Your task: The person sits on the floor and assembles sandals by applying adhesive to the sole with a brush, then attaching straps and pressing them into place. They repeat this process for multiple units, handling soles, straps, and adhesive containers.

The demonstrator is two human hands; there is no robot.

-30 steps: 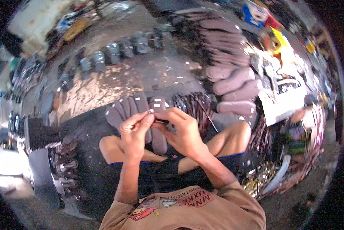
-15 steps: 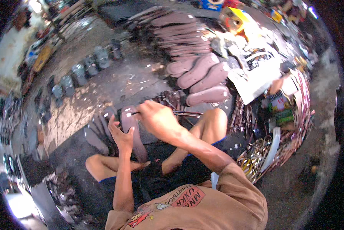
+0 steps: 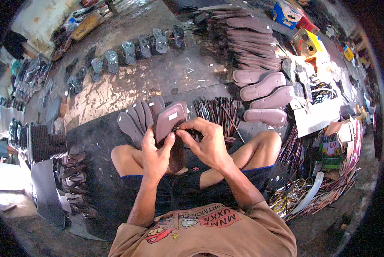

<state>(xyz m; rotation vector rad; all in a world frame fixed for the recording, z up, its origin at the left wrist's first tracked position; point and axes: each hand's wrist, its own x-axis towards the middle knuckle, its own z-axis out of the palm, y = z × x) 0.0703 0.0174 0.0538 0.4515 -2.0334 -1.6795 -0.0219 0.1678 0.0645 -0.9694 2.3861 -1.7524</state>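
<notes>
A mauve-brown sandal sole (image 3: 165,124) with a white label on its upper end stands raised in front of my crossed legs. My left hand (image 3: 154,155) grips it by the near edge, thumb on one side and fingers on the other. At the sole's right edge, my right hand (image 3: 212,144) pinches a small dark strap end (image 3: 175,128) against it, and the fingertips of both hands nearly meet there. Several similar soles (image 3: 134,120) lie fanned out just left of the held one. Thin dark straps (image 3: 219,112) lie bundled behind my right hand.
To the far right are stacked soles (image 3: 252,43) and several loose soles (image 3: 267,115) beside a white sheet (image 3: 315,116). Finished-looking sandals (image 3: 129,52) stand in a row at the far left. A heap of strips (image 3: 320,192) lies by my right knee.
My left hand, spread open beside the sole before, now grips it, and the sole is tilted up. My right hand, blurred earlier, now pinches at its edge. The whole view has shifted.
</notes>
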